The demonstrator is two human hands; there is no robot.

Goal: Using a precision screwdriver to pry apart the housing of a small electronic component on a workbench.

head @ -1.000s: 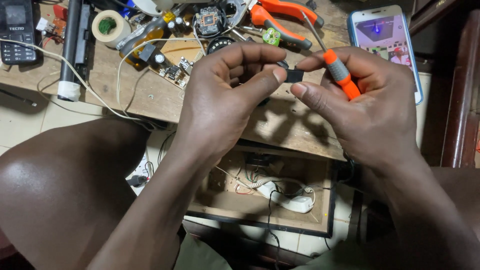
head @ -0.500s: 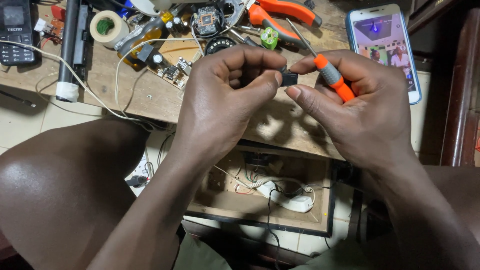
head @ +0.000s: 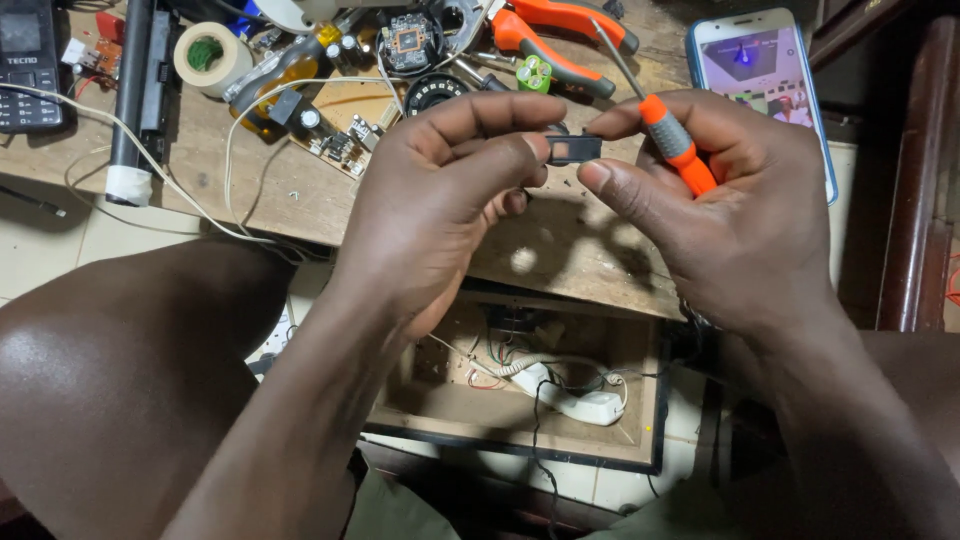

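My left hand (head: 440, 190) and my right hand (head: 730, 200) meet above a worn wooden workbench (head: 560, 250). Between the thumbs and forefingers of both hands sits a small black rectangular part (head: 572, 149). My right hand also clamps a thin screwdriver (head: 672, 140) with an orange and grey handle against its palm, the metal shaft pointing up and away. My bare knee (head: 120, 380) fills the lower left.
The bench top holds a tape roll (head: 210, 55), circuit boards (head: 408, 40), orange-handled pliers (head: 560, 25), a white cable (head: 180, 190), a black keypad phone (head: 28, 65) and a lit smartphone (head: 760, 70). An open wooden box (head: 530, 400) with wires lies below. A dark chair frame (head: 915, 180) stands right.
Both hands have shifted slightly with the small black part kept between the fingertips; the screwdriver stays in my right hand.
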